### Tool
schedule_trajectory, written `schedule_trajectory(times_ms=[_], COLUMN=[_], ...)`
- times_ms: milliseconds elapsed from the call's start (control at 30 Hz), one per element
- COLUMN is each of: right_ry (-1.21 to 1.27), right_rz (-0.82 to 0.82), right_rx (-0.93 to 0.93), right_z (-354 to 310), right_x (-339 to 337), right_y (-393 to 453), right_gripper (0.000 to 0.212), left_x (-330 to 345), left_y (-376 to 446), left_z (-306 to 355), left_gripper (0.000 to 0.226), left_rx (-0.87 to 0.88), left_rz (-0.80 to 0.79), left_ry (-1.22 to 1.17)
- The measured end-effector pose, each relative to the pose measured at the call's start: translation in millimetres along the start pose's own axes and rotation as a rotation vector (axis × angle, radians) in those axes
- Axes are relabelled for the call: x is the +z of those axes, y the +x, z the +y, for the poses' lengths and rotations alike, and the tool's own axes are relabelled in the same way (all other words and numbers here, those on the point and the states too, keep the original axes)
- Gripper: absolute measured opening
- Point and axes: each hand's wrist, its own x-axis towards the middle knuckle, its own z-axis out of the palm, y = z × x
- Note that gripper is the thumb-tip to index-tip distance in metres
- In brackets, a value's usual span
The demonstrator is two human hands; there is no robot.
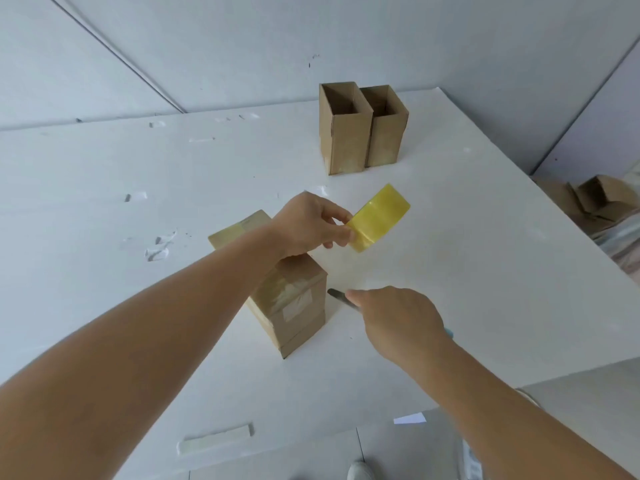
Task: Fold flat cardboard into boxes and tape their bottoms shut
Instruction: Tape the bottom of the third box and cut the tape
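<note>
A cardboard box (294, 303) stands bottom-up in the middle of the white table (104, 220), its flaps covered with clear tape. My left hand (308, 223) hovers above the box and grips a yellow roll of tape (379, 218) held up to the right. A clear strip of tape (341, 268) stretches from the roll down toward the box. My right hand (398, 317) grips a knife (341, 299) whose grey blade points left at that strip, just right of the box.
Two upright open boxes (360, 129) stand side by side at the table's far right. Flat cardboard and folded boxes (595, 202) lie on the floor beyond the right edge. Scraps of tape (214, 439) stick to the table near its front edge and at the left.
</note>
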Motion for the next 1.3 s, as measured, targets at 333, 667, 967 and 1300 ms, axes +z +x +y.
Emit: schedule_trajectory(times_ms=[333, 667, 967, 1300], right_ry=[0.386, 2.042, 2.128, 2.071], right_rz=[0.072, 0.132, 0.242, 0.241], right_rx=[0.157, 0.484, 0.590, 0.591], right_z=[15, -44, -57, -59], right_x=[62, 15, 16, 19], right_y=[22, 45, 48, 47], right_gripper=[0.049, 0.028, 0.017, 0.014], left_x=[2, 3, 5, -16], left_y=[0, 1, -1, -28], left_z=[4, 2, 2, 1], left_gripper=[0.016, 0.018, 0.007, 0.010], left_rx=[-0.056, -0.080, -0.058, 0.049], left_rz=[-0.013, 0.040, 0.160, 0.393], left_ry=[-0.001, 0.002, -0.127, -0.414])
